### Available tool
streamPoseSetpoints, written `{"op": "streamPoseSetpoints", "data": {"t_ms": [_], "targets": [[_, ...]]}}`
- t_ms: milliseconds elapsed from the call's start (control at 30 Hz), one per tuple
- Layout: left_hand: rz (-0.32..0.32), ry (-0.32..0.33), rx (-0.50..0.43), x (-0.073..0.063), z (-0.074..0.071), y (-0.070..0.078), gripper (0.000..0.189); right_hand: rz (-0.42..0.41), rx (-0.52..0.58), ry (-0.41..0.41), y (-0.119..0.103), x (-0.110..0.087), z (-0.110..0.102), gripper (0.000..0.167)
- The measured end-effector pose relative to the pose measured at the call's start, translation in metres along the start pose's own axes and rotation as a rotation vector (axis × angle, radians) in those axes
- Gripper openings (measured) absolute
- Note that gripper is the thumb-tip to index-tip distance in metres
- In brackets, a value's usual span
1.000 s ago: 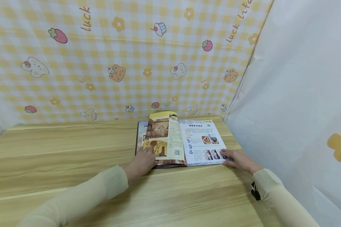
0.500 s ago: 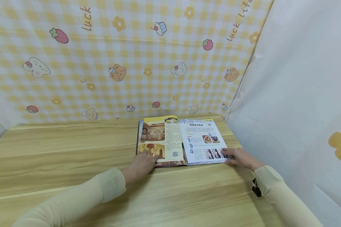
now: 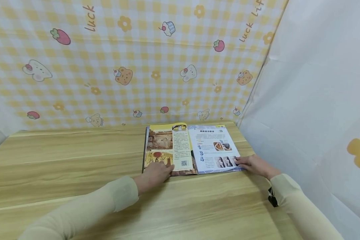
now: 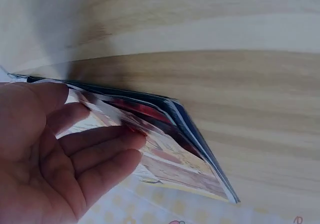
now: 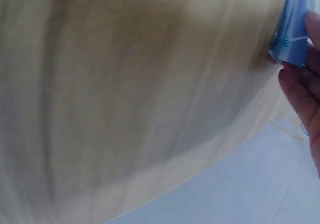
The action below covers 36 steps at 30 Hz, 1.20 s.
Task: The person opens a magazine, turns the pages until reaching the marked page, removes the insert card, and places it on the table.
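Note:
An open magazine point(image 3: 211, 146) lies on the wooden table near its back edge. The left page point(image 3: 180, 146) carries brown and yellow photos; the right one shows numbered steps. My left hand point(image 3: 156, 173) rests on the lower part of the left page, its fingers loosely bent and gripping nothing; in the left wrist view the left hand point(image 4: 75, 154) is over the slightly fanned pages. At the magazine's lower right corner, my right hand point(image 3: 255, 165) pinches a page edge. The right wrist view shows the blue page corner point(image 5: 295, 38) between thumb and fingers.
Behind the table point(image 3: 78, 160) hangs a yellow checked cloth point(image 3: 153, 60) with cartoon prints. A white cloth point(image 3: 312, 100) rises close along the right side. Something small and black point(image 3: 272, 197) shows beside the right sleeve.
The raised left page has settled flat to the left. My left hand has shifted slightly right along the page's lower edge. The right hand's fingers now lift the right page's corner a little.

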<state>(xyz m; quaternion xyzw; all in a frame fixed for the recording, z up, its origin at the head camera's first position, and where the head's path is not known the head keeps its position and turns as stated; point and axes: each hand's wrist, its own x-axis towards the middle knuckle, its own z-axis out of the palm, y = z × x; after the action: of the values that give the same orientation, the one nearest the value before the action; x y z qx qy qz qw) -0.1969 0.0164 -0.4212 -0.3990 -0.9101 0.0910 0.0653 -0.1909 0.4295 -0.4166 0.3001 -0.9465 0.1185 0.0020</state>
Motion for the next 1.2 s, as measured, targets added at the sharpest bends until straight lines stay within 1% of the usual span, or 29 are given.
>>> {"op": "streamPoseSetpoints", "data": {"t_ms": [100,233,400,500,600,733,833,933,1033,1100,1200], "targets": [[0.013,0.006,-0.018,0.004,0.001,0.003,0.03,-0.001,-0.033,0.036,0.001,-0.001,0.001,0.013],[0.023,0.008,-0.08,0.009,0.001,0.006,0.031,0.051,-0.038,0.074,0.001,-0.004,0.004,0.015],[-0.022,-0.024,-0.196,0.018,-0.003,0.006,0.026,0.125,-0.061,0.171,-0.001,-0.01,0.008,0.014],[-0.031,-0.004,-0.244,0.026,-0.007,0.007,0.024,0.143,-0.08,0.235,-0.004,-0.012,0.009,0.013],[-0.014,0.024,-0.265,0.036,-0.011,0.012,0.022,0.152,-0.096,0.27,-0.007,-0.012,0.007,0.012],[0.046,0.081,-0.265,0.055,-0.012,0.027,0.018,0.154,-0.117,0.301,-0.011,-0.012,0.005,0.013],[0.072,0.094,-0.26,0.072,-0.012,0.044,0.019,0.133,-0.146,0.337,-0.011,-0.011,0.005,0.015],[0.072,0.041,-0.275,0.088,-0.015,0.062,0.022,0.118,-0.169,0.369,-0.011,-0.01,0.006,0.016],[0.076,0.002,-0.31,0.103,-0.018,0.079,0.027,0.107,-0.181,0.403,-0.012,-0.01,0.005,0.015],[0.082,-0.008,-0.331,0.113,-0.019,0.088,0.027,0.099,-0.188,0.424,-0.012,-0.009,0.005,0.014],[0.084,-0.004,-0.34,0.125,-0.021,0.1,0.03,0.079,-0.193,0.464,-0.013,-0.008,0.004,0.015]]}}
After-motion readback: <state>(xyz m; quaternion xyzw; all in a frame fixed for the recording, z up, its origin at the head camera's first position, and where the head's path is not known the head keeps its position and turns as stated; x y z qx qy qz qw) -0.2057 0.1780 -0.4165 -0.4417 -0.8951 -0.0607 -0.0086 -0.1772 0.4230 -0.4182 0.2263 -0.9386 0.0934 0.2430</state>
